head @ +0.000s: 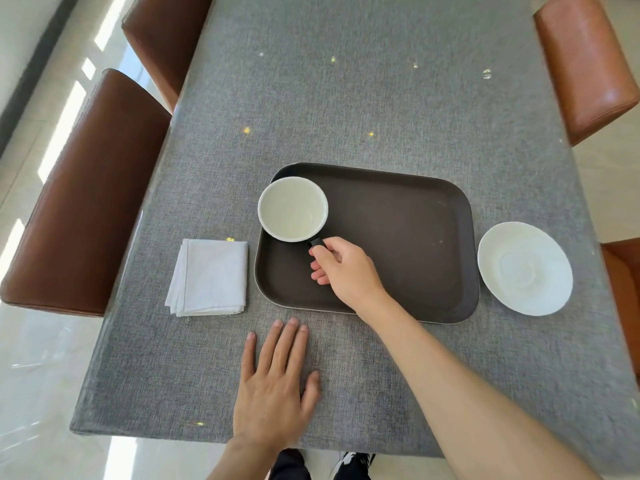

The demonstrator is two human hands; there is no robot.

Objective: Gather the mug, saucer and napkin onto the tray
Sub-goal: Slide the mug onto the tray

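Note:
A white mug (292,208) with a dark handle is at the left far corner of the dark brown tray (408,237); whether it rests on the tray or hangs just above it I cannot tell. My right hand (341,268) grips the mug's handle from the near side. The white saucer (524,268) lies on the table just right of the tray. A folded pale napkin (209,277) lies on the table left of the tray. My left hand (273,382) rests flat on the table, fingers spread, holding nothing.
The table is covered by a grey cloth (346,98). Brown leather chairs stand along the left side (83,202) and the right side (585,64). The table's near edge runs just below my left hand.

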